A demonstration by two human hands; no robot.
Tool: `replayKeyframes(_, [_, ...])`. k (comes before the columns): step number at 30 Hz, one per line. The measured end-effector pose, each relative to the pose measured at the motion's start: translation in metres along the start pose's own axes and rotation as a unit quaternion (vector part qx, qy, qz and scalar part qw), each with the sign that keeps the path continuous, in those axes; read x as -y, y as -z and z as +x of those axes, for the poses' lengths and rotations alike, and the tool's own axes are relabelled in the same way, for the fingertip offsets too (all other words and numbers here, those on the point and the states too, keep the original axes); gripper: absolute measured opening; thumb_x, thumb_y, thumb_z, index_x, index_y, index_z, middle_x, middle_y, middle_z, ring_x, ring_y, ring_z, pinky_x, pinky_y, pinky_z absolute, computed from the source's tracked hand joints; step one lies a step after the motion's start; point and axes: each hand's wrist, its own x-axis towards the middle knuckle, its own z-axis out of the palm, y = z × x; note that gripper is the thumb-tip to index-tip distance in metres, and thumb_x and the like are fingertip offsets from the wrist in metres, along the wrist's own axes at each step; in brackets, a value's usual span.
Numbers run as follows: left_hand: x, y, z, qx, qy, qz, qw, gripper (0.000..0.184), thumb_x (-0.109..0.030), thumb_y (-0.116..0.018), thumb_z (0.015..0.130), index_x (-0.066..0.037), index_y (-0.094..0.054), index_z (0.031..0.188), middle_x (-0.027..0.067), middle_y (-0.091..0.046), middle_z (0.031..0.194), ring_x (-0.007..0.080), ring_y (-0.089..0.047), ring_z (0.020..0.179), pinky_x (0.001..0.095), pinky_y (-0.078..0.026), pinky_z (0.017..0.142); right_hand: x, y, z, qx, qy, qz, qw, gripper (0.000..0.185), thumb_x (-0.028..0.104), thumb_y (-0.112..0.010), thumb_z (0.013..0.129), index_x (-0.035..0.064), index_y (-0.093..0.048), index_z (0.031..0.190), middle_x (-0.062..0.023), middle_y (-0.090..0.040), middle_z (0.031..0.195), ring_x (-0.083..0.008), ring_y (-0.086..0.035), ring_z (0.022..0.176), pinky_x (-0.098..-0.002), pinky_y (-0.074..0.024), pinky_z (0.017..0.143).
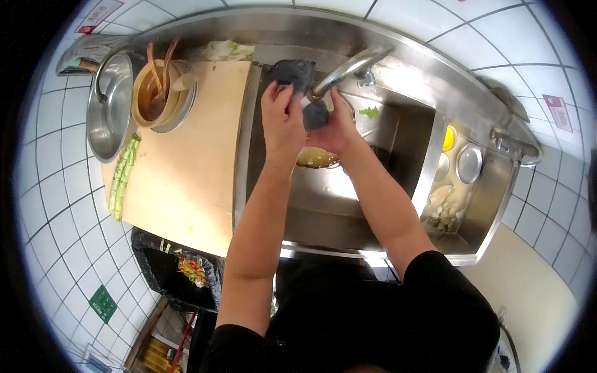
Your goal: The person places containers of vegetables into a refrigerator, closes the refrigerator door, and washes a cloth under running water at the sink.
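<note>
My left hand point(283, 121) is held over the sink basin point(348, 217), its fingers curled at a dark grey, crumpled bundle point(292, 71) that looks like cloth. Beside it, my right hand point(336, 130) has its fingers around a smaller dark grey piece point(315, 115), which looks like cloth or a scrubbing pad. Whether the two grey parts are one thing, I cannot tell. The faucet point(348, 71) reaches over between my hands. Beneath them sits a bowl point(318, 157) with yellowish contents, partly hidden by my hands.
Left of the sink lies a wooden board point(186, 161) with a long green stem point(124, 177). Behind are a metal basin point(107, 109) and a brown pot point(152, 93) with utensils. A green leaf point(369, 112) lies in the sink. The right basin point(482, 205) holds several dishes.
</note>
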Motion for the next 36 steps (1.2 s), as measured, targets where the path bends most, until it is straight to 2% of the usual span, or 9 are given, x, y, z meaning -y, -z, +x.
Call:
replayKeyframes(9, [-0.029, 0.018, -0.011, 0.031, -0.090, 0.188, 0.978, 0.022, -0.009, -0.068, 0.094, -0.002, -0.072, 0.114, 0.0128, -0.062, 0.127, 0.0283, -0.060, 0.111, 0.0384, -0.051, 0.090, 0.005, 0.024, 0.033, -0.041, 0.203, 0.006, 0.978, 0.045, 0.047, -0.057, 0.102, 0.0121, -0.061, 0.131, -0.0085, -0.067, 0.127, -0.0236, -0.063, 0.118, -0.0427, -0.0507, 0.102])
replayKeyframes(12, [-0.025, 0.018, 0.002, 0.018, 0.202, 0.019, 0.979, 0.028, -0.016, -0.062, 0.100, -0.003, -0.066, 0.124, 0.0112, -0.064, 0.122, 0.0244, -0.061, 0.108, 0.0368, -0.050, 0.093, -0.002, 0.018, 0.035, 0.004, 0.214, -0.037, 0.976, 0.040, 0.044, -0.058, 0.102, 0.0133, -0.061, 0.128, -0.0055, -0.067, 0.124, -0.0199, -0.065, 0.112, -0.0387, -0.0526, 0.095])
replayKeyframes(15, [-0.002, 0.012, 0.013, -0.047, 0.262, -0.349, 0.899, 0.034, -0.024, -0.058, 0.104, -0.002, -0.061, 0.131, 0.0106, -0.063, 0.124, 0.0223, -0.061, 0.111, 0.0350, -0.050, 0.095, -0.017, 0.007, 0.041, -0.059, 0.258, -0.081, 0.961, 0.039, 0.042, -0.060, 0.101, 0.0127, -0.060, 0.127, -0.0029, -0.067, 0.119, -0.0182, -0.065, 0.106, -0.0386, -0.0532, 0.092])
replayKeyframes(19, [0.004, 0.004, 0.012, -0.015, 0.103, -0.084, 0.991, 0.030, -0.024, -0.062, 0.101, -0.001, -0.063, 0.120, 0.0143, -0.063, 0.108, 0.0270, -0.063, 0.096, 0.0367, -0.051, 0.087, -0.013, -0.023, 0.026, -0.098, 0.252, -0.104, 0.957, 0.034, 0.034, -0.062, 0.101, 0.0098, -0.061, 0.124, -0.0044, -0.066, 0.113, -0.0191, -0.066, 0.102, -0.0348, -0.0542, 0.089])
replayKeyframes(27, [-0.005, -0.017, -0.012, -0.027, -0.063, 0.079, 0.994, 0.035, -0.025, -0.067, 0.101, -0.001, -0.052, 0.079, 0.0011, -0.054, 0.069, 0.0136, -0.050, 0.065, 0.0334, -0.046, 0.060, -0.012, -0.011, 0.043, -0.069, 0.298, -0.097, 0.947, 0.021, 0.026, -0.058, 0.100, 0.0054, -0.061, 0.102, -0.0064, -0.060, 0.088, -0.0200, -0.061, 0.081, -0.0360, -0.0516, 0.078])
replayKeyframes(31, [0.041, -0.003, 0.035, 0.025, 0.288, -0.289, 0.912, 0.034, -0.027, -0.068, 0.098, -0.003, -0.056, 0.076, 0.0052, -0.054, 0.067, 0.0150, -0.053, 0.064, 0.0363, -0.045, 0.058, -0.049, 0.027, 0.068, -0.220, 0.445, -0.537, 0.682, 0.036, 0.032, -0.050, 0.104, -0.0027, -0.060, 0.102, -0.0206, -0.060, 0.087, -0.0379, -0.062, 0.088, -0.0477, -0.0499, 0.083])
replayKeyframes(33, [0.049, -0.015, 0.012, -0.038, -0.009, -0.036, 0.999, 0.027, -0.022, -0.065, 0.097, -0.002, -0.060, 0.080, 0.0096, -0.059, 0.069, 0.0204, -0.057, 0.062, 0.0388, -0.045, 0.058, -0.037, -0.009, 0.050, -0.293, 0.387, -0.616, 0.620, 0.037, 0.030, -0.048, 0.104, -0.0046, -0.061, 0.104, -0.0218, -0.062, 0.083, -0.0397, -0.064, 0.086, -0.0504, -0.0505, 0.083])
replayKeyframes(35, [0.055, -0.024, -0.013, 0.023, 0.008, 0.097, 0.995, 0.018, -0.014, -0.060, 0.094, 0.002, -0.063, 0.085, 0.0163, -0.066, 0.076, 0.0310, -0.061, 0.066, 0.0426, -0.046, 0.060, -0.012, 0.002, 0.057, -0.195, 0.344, -0.353, 0.848, 0.032, 0.023, -0.047, 0.103, -0.0048, -0.063, 0.107, -0.0239, -0.065, 0.085, -0.0410, -0.065, 0.084, -0.0517, -0.0515, 0.081])
replayKeyframes(36, [0.045, -0.025, -0.021, 0.054, 0.010, 0.163, 0.985, 0.016, -0.010, -0.058, 0.093, 0.003, -0.064, 0.088, 0.0197, -0.070, 0.080, 0.0363, -0.063, 0.067, 0.0445, -0.047, 0.061, -0.013, 0.007, 0.054, -0.176, 0.375, -0.402, 0.817, 0.030, 0.021, -0.049, 0.101, -0.0046, -0.064, 0.106, -0.0250, -0.066, 0.086, -0.0416, -0.066, 0.083, -0.0518, -0.0521, 0.079])
